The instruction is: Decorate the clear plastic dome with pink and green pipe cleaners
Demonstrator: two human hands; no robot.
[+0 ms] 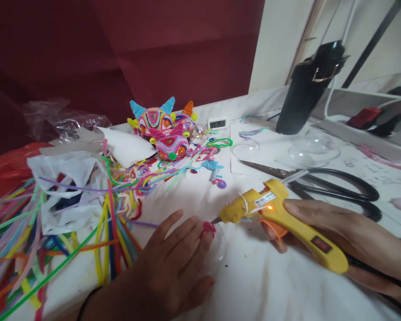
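My right hand (307, 232) is wrapped round a yellow hot glue gun (297, 227), a finger on its orange trigger and its small light glowing. A clear glue stick (296, 176) sticks out of the gun's back. The gun's nozzle meets a small dark-pink pipe cleaner piece (207, 230), which lies on a clear plastic dome (218, 245) on the table. My left hand (178, 261) holds the dome against the table, fingertips on the pink piece and thumb lower down; part of the dome is hidden beneath it.
Colourful pipe cleaners (100, 240) and a white plastic bag (67, 174) spread across the left. Horned pipe-cleaner heads (172, 145) stand at the back beside a small digital clock (217, 123). Black-handled scissors (341, 180), clear domes (312, 149) and a black bottle (305, 93) are at right.
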